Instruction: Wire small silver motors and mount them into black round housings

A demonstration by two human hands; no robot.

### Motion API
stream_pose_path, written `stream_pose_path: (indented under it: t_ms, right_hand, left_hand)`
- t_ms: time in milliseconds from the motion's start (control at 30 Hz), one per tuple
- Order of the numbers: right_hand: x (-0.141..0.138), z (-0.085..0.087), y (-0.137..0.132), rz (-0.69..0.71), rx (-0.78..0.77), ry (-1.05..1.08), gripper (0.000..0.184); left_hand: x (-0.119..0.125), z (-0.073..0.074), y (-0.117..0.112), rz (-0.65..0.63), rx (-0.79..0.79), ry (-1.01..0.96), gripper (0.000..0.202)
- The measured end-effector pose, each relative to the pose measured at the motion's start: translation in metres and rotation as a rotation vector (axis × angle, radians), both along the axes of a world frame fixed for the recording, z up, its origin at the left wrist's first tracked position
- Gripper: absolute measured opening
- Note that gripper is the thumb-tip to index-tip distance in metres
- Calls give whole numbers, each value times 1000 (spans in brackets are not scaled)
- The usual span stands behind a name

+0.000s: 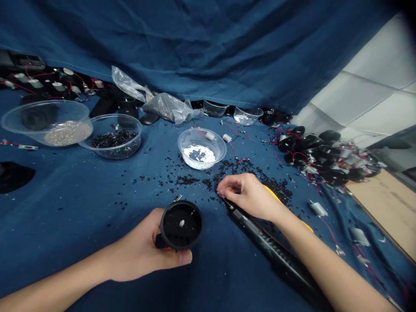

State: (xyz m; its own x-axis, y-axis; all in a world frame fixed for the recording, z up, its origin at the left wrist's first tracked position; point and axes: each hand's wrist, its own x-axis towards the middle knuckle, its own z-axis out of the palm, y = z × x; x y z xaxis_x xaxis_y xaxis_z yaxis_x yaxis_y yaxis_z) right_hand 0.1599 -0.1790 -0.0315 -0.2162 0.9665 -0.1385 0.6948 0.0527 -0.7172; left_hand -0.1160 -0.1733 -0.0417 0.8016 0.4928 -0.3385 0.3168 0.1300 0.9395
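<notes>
My left hand (146,247) is wrapped round a black round plastic housing (177,238), its hollow face turned up towards me. A small white peg (182,223) stands at the centre of that housing. My right hand (250,197) has thumb and fingers pinched together at the tip of a thin metal bit; whatever they hold there is too small to make out. The bit belongs to a black electric screwdriver (260,242) lying slantwise on the cloth, partly beneath my right forearm. Tiny black screws (276,186) are scattered round and beyond my right hand.
Ahead stands a clear bowl of white pieces (199,162). Leftward are a bowl of black pieces (113,141) and a bowl of silvery pieces (66,134). Wired motors and black housings (312,149) pile up at right, beside a cardboard piece (386,203). Plastic bags (169,106) lie behind.
</notes>
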Motion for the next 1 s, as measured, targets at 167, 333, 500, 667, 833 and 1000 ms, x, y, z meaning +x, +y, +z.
stream_pose_path:
  t_ms: [167, 333, 500, 667, 833, 1000]
  right_hand:
    - [1, -1, 0, 11, 5, 16, 16]
    - [-3, 2, -1, -4, 103, -46, 17]
    - [-7, 4, -2, 4, 147, -80, 19]
    - [-7, 6, -2, -8, 167, -106, 24]
    - [-3, 3, -1, -54, 140, -160, 13]
    - [-3, 0, -2, -103, 122, -200, 13]
  left_hand:
    - [0, -3, -2, 3, -14, 5, 40]
    - [-4, -12, -8, 87, -45, 39, 47]
    - [-5, -14, -8, 70, -17, 38, 47]
    - [-4, -13, -8, 86, -29, 59, 52]
    - [-4, -13, -8, 98, -8, 70, 53]
    - [-4, -17, -9, 100, 24, 76, 54]
